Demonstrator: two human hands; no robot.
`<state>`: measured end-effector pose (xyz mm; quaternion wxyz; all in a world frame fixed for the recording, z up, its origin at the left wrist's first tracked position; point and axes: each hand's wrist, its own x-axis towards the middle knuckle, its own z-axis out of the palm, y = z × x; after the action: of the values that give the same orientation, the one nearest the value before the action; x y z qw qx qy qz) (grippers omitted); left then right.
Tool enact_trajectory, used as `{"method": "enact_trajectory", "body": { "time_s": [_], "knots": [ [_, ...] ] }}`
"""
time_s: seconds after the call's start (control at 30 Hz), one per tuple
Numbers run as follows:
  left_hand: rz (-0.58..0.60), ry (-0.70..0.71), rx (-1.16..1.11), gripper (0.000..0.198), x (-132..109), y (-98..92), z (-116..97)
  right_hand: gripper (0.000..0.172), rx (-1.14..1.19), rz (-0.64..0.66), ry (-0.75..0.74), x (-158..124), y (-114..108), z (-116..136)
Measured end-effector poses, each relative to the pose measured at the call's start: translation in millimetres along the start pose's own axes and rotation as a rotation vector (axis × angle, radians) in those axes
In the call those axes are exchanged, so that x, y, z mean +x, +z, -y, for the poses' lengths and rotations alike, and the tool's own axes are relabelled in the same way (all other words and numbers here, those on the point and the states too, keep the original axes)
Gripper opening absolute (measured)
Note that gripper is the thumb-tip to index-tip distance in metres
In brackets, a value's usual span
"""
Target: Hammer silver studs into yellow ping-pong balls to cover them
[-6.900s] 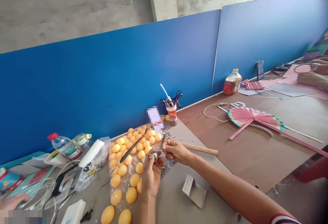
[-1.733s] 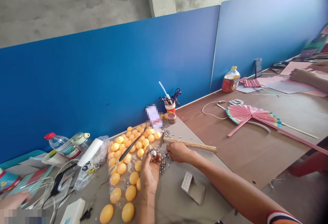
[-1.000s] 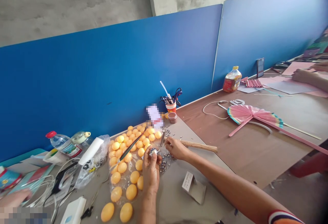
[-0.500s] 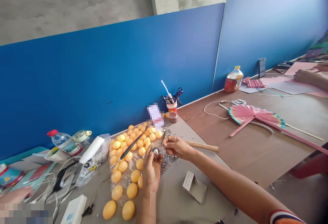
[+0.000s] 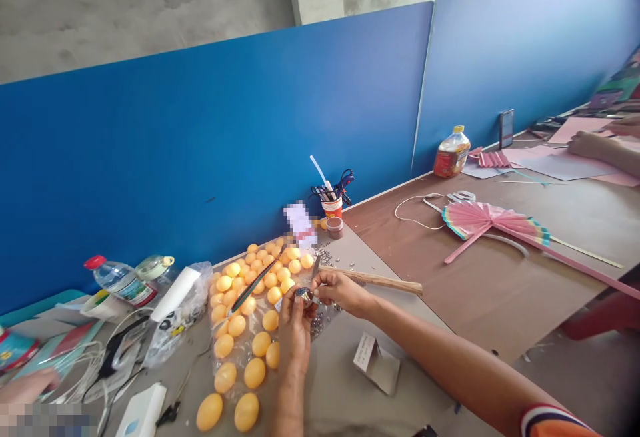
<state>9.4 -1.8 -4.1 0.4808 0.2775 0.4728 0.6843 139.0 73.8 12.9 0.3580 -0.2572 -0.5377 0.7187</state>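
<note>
My left hand [image 5: 294, 337] is closed around a small ball [image 5: 304, 296] covered with shiny silver pieces. The thumb and fingers of my right hand [image 5: 336, 290] are pinched together against the ball's right side; what they grip is too small to make out. Just left of my hands, orange balls [image 5: 261, 344] lie on and around a clear plastic sheet. Tiny silver pieces [image 5: 320, 322] are scattered behind and under my right hand. A wooden handle [image 5: 395, 282] lies beyond my right wrist, and a dark narrow piece [image 5: 317, 266] shows behind my fingers.
An open small carton [image 5: 376, 364] stands near my right forearm. Behind are a cup of pens [image 5: 332, 208] and a round tub [image 5: 335, 227]. Bottles [image 5: 123, 280] and cables are at left. Pink paper fans [image 5: 493, 220] lie right. Other people's hands [image 5: 593, 145] show at both sides.
My right hand has moved slightly left and down, bringing its pinched fingers against the ball. The ball stays in my left hand. The whole view has shifted a little.
</note>
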Motion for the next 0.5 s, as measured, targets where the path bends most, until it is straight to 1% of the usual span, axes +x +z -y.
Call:
{"method": "enact_trajectory", "body": {
  "time_s": [0.1,0.2,0.33,0.5],
  "knots": [
    [0.002,0.043,0.079,0.043,-0.1,0.3,1.4,0.020,-0.070,-0.017,0.004,0.4,1.0,-2.3],
    [-0.007,0.067,0.109,0.049,-0.5,1.5,1.7,0.016,-0.108,-0.027,0.009,1.1,2.1,-4.1],
    [-0.004,0.075,0.152,0.049,0.3,-0.2,2.7,0.014,-0.109,-0.028,0.019,0.9,3.2,-3.2],
    [-0.032,0.112,0.221,0.049,2.8,-6.5,6.7,0.014,-0.059,-0.024,0.051,-0.5,3.4,-0.5]
  ]
}}
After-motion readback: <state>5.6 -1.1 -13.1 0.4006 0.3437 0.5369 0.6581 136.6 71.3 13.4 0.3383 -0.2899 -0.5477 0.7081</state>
